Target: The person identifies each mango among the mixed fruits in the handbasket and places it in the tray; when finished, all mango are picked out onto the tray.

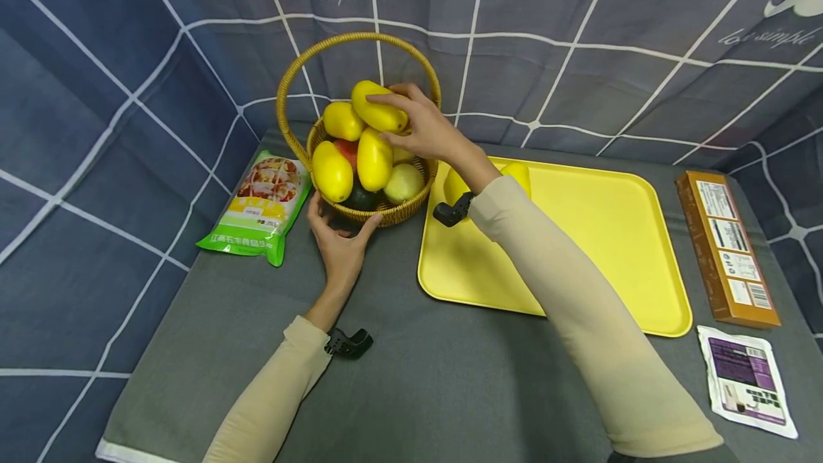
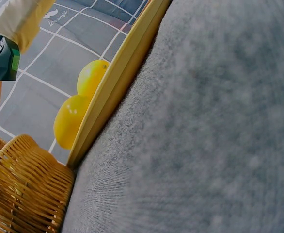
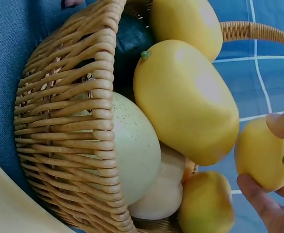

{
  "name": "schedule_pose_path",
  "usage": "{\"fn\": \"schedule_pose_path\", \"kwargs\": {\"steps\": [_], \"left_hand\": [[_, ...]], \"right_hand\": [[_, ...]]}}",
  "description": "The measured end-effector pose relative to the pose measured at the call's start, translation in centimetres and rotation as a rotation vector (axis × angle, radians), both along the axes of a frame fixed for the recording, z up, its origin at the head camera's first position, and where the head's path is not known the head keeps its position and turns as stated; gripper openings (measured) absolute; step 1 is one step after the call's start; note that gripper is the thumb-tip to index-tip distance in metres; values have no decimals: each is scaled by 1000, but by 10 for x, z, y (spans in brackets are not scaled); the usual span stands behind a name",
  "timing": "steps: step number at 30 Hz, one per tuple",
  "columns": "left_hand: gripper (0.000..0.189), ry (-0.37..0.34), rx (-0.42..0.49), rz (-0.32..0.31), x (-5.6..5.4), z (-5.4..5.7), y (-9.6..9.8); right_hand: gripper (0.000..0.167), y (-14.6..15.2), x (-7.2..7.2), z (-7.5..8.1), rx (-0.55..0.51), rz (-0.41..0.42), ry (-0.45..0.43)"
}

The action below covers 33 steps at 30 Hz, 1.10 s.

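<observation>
A wicker basket [image 1: 386,218] with a tall arched handle holds several yellow mangoes [image 1: 332,171], a pale green round fruit [image 1: 404,183], a dark green fruit [image 1: 360,198] and a partly covered red one [image 1: 346,150]. My right hand [image 1: 432,128] grips a yellow mango [image 1: 369,107] at the top back of the pile; in the right wrist view, thumb and fingers pinch this mango [image 3: 261,153], apart from the large mango [image 3: 185,102] nearer the camera. My left hand [image 1: 341,252] holds the basket's front left side low down, thumb against the weave.
Right of the basket lies a yellow tray [image 1: 598,241] bearing two yellow fruits [image 1: 517,174], partly behind my right forearm. A green food packet [image 1: 262,206] lies left of the basket. At the far right are a brown box [image 1: 726,249] and a white-and-purple pouch [image 1: 748,381].
</observation>
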<state>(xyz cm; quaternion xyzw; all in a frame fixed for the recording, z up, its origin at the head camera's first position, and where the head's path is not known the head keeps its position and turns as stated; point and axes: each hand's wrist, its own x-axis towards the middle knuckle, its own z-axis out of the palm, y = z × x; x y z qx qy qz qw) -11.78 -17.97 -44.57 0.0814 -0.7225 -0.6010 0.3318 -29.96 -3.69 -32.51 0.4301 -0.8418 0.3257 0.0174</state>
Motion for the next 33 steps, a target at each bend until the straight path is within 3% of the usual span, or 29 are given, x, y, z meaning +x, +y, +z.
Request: {"fn": "schedule_pose_path", "kwargs": {"steps": [5,14,33], "left_hand": [[94,-17,0,-5,5,11,4],[94,-19,14,-8,5,9,4],[93,-15,-1,7,6,11,7]], "right_hand": [[55,5,7,3,-32,35,12],[55,18,26,4,-73,35,10],[58,56,71,-14,-153,-6,60]]}}
